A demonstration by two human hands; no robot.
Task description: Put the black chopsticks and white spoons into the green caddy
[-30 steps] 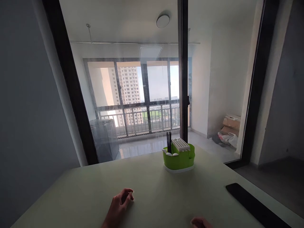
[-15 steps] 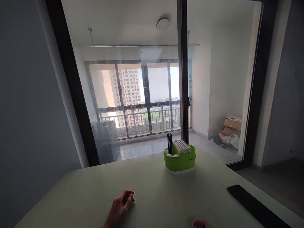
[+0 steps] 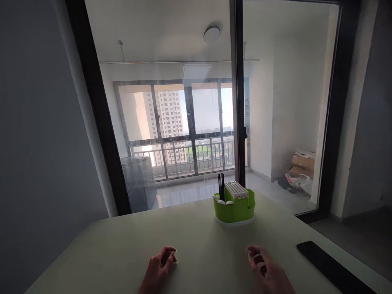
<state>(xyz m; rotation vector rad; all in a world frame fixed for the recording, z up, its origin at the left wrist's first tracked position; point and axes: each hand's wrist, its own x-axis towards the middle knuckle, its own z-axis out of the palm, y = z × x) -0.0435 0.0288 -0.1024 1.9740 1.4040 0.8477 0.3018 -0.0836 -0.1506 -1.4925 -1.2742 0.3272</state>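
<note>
My left hand rests at the front of the pale table, fingers loosely curled and thumb a little apart from them. Nothing shows in it. To its right, my right hand is over the table front, slightly blurred, fingers bent and apart, holding nothing visible. Beyond both hands stands a green utensil caddy on a white base. Black chopsticks stand upright in it, white spoons hang at its front left, and a white slotted lid tops it. Neither hand touches the caddy.
A long black flat object lies along the table's right side. Behind the table is a dark-framed glass door. Past the glass are a covered grey object, cardboard boxes and plastic bags.
My right hand has come up from the bottom edge and forward over the table. My left hand keeps its pose. The whole view has shifted slightly.
</note>
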